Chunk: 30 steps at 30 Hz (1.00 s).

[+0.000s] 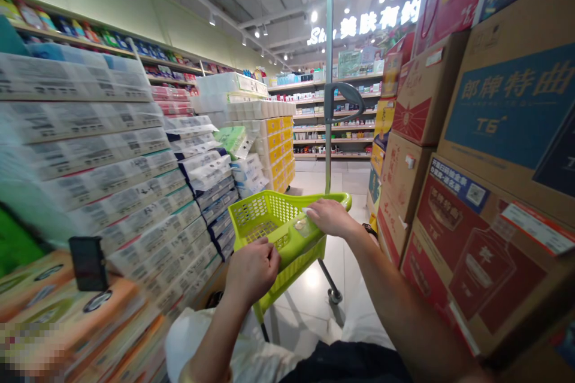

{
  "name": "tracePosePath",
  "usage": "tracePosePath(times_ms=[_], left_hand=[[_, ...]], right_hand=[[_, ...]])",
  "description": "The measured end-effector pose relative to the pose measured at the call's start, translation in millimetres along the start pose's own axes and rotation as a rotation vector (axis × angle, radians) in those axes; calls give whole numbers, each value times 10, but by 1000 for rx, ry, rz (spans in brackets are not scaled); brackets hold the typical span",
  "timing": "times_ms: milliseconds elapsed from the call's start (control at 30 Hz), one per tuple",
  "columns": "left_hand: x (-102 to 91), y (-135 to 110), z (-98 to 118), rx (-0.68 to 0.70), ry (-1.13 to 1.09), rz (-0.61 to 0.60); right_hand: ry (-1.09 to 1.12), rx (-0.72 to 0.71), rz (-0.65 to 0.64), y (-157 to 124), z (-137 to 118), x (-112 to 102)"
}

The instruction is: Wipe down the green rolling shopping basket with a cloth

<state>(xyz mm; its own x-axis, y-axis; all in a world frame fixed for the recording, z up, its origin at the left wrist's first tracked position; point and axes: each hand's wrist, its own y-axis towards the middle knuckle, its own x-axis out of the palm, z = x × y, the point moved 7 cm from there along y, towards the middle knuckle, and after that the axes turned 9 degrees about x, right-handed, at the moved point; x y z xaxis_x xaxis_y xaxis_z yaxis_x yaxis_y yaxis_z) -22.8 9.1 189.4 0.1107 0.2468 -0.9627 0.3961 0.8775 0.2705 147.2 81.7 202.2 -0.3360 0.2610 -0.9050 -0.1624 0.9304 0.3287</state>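
Observation:
A lime-green shopping cart (294,236) with a perforated plastic basket stands right in front of me. My left hand (254,268) is closed around the near left end of its push bar. Farther along the same bar, my right hand (330,216) is closed over the right end, with the fingers folded over the edge. Through the top, the basket's latticed floor shows with nothing visible on it. From the cart's far right side rises a tall metal pole (329,161) with a grey loop (347,103) on it. One wheel (335,295) touches the tiles.
Tall stacks of wrapped paper packs (148,191) line the left. Liquor cartons (489,203) are piled close on the right. Yellow-and-white boxes (279,146) stand ahead on the left. Shelves (309,114) cross the back, beyond a pale tiled aisle (314,178).

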Motion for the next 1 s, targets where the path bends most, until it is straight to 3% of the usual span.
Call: tracePosePath(times_ms=[133,233,367,533,633,733,900,1000], left_hand=[[11,5,0,13,6,-2],[11,7,-12,17,-2,13],[6,8,-19,12,-23,18],[4,7,-21,0,-29,10],[-1,8,-11,12,-12,7],[0,10,-3,23,6,6],[19,8,-18,43,5,27],[33,5,-42,39,0,26]], right_hand=[[47,-176,38,-307,-472,51],[114,-217,73,-431,-627,56],[180,-200,63,-331,-397,30],[185,0,58,-99,131,36],[165,96,103,-121,212,58],[168,65,163,-278,12,77],[249,-143,257,-599,-485,117],[286,-253,300,-675,-536,139]])
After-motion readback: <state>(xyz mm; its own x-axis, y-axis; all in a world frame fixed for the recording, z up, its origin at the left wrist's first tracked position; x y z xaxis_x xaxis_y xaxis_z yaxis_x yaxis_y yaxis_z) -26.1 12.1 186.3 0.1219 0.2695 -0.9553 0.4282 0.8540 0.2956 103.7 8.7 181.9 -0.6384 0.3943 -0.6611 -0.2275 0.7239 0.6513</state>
